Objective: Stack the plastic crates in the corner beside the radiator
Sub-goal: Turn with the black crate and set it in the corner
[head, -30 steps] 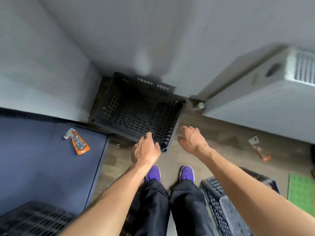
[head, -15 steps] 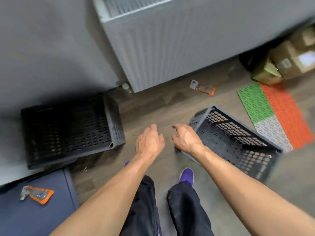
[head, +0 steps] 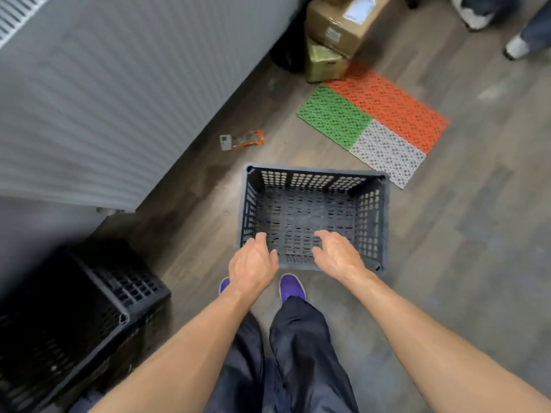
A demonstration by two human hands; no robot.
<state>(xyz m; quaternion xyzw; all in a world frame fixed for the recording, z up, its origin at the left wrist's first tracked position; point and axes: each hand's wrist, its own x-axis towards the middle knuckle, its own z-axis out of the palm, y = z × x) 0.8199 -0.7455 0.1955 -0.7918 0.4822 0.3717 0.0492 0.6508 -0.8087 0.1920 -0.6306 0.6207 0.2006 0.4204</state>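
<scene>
A grey perforated plastic crate (head: 313, 186) sits upright and empty on the floor straight ahead of my purple shoes. My left hand (head: 253, 263) hovers over its near-left rim with fingers spread, holding nothing. My right hand (head: 337, 254) hangs over the near rim toward the right, fingers curled apart, also empty. A black crate (head: 89, 308) stands in the corner at lower left, beside the end of the white radiator (head: 104, 99).
An orange packet (head: 243, 140) lies on the floor by the radiator. A green, orange and white mat (head: 372, 120) lies beyond the grey crate. Cardboard boxes (head: 337, 28) stand at the top. Another person's shoes (head: 518, 46) are at the top right.
My view has swung right from the corner crate to the grey crate. Both hands left the black crate and now reach over the grey crate's near rim.
</scene>
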